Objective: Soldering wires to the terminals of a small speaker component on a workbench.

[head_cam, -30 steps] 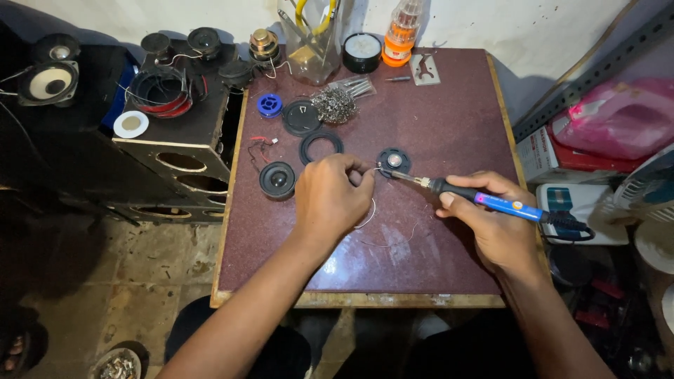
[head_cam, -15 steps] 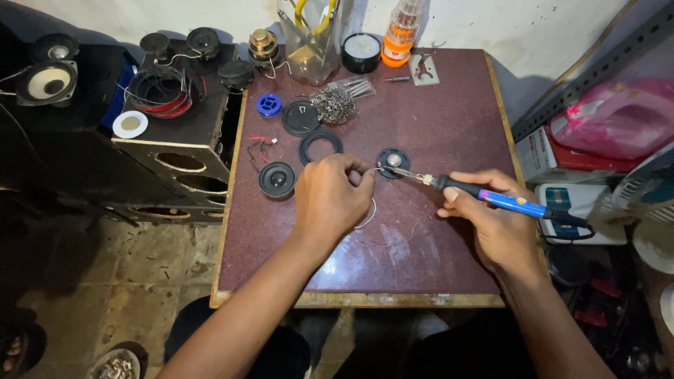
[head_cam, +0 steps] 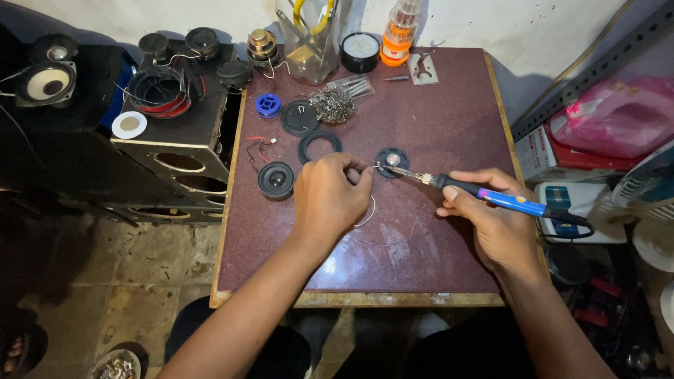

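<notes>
Gripping a blue-handled soldering iron [head_cam: 484, 196] like a pen, the right hand [head_cam: 495, 224] rests its heel on the maroon table [head_cam: 449, 112] so the metal tip can settle steadily on a small round black speaker [head_cam: 392, 161] lying flat near the table's middle. The left hand [head_cam: 330, 196], just left of that speaker, has its fingers curled and pinched together close to the iron's tip; they appear to feed a thin strand of solder wire [head_cam: 368, 214], which loops from under the palm across the tabletop, though the pinch itself is hidden behind the knuckles. Parts lie fanned out beyond the speaker, within reach of either hand: a second small speaker [head_cam: 276, 179] to its left with red and black leads, a black ring gasket [head_cam: 319, 147] and a dark round disc [head_cam: 300, 116] farther up, a blue solder spool [head_cam: 267, 105], and a wad of wire wool [head_cam: 331, 105] kept handy, probably for wiping the tip. A clear jar of tools [head_cam: 311, 42] and an orange-capped bottle [head_cam: 400, 31] stand at the table's far edge against the wall. Left of the table, black speaker cabinets [head_cam: 182, 140] carry more loose drivers.
</notes>
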